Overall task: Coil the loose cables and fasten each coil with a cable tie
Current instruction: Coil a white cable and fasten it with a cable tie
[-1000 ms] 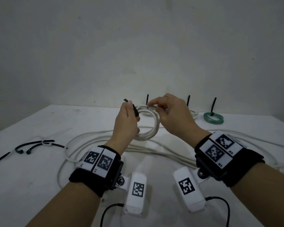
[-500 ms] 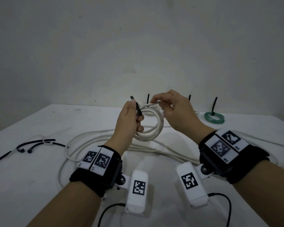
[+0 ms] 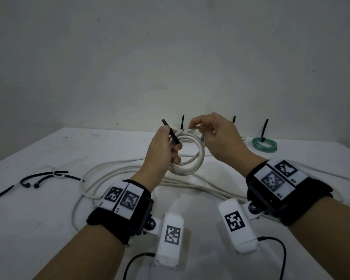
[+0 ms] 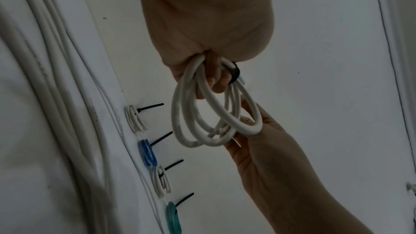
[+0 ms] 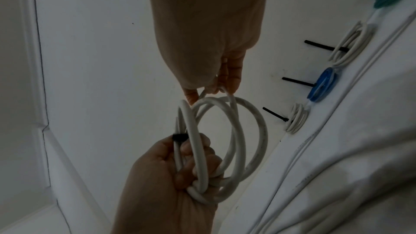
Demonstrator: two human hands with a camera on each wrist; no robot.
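Observation:
A white cable coil (image 3: 198, 158) of several loops hangs in the air over the table. My left hand (image 3: 173, 152) grips its left side, fingers curled round the loops (image 5: 198, 157). A black cable tie (image 3: 171, 133) is held against the coil under the same hand's thumb and sticks up and to the left; it also shows as a black tie (image 4: 234, 73) in the left wrist view. My right hand (image 3: 196, 126) pinches the cable's strand (image 5: 225, 92) at the top of the coil between thumb and fingertips. In the left wrist view the right hand's palm (image 4: 265, 145) lies behind the coil (image 4: 191, 127).
Long loose white cable (image 3: 117, 171) snakes over the white table (image 3: 28, 229) below my hands. Finished coils with upright black ties line the back edge: white (image 4: 135, 120), blue (image 4: 147, 153), white (image 4: 161, 182), green (image 3: 264, 145). Spare black ties (image 3: 42, 176) lie at the left.
Both hands have lifted the coil a little and turned it more face-on. The right hand's pinch has risen at the coil's top. The left hand keeps its grip.

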